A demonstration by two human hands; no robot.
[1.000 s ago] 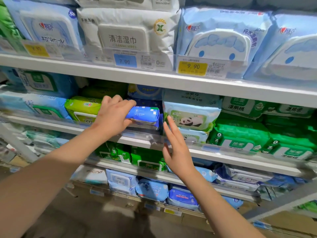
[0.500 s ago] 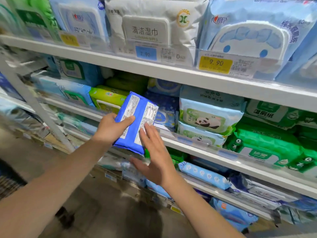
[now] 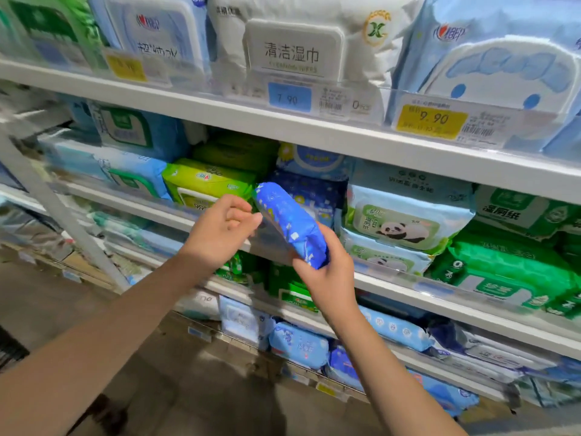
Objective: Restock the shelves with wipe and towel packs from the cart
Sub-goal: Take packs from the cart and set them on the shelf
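Right hand (image 3: 327,278) grips the lower end of the blue wipe pack (image 3: 289,225), fingers wrapped under it and thumb on the near side, firm hold. Left hand (image 3: 217,234) is at the pack's upper left edge, fingers curled, index tip touching the wrapper; cannot tell if it pinches or only touches. Pack is tilted, top end leaning up-left, held in the air just left of the panda pack (image 3: 399,221) and in front of that pack's shelf, not resting on the shelf. Dark blue starry packs (image 3: 314,193) sit directly left of the panda pack, behind the held one. Lime-green pack (image 3: 204,184) is further left of the panda pack, same shelf, past the left hand. Bright green packs (image 3: 503,272) lie right of and slightly below the panda pack. Yellow 9.90 price tag (image 3: 430,121) hangs on the shelf edge straight above the panda pack; blue 7.90 tag (image 3: 289,97) is up-left of it. White pack with a grey lid (image 3: 292,48) stands on the shelf above, also up-left of the panda pack. Light blue packs (image 3: 298,344) sit low down, below-left of the panda pack. Both forearms are bare.
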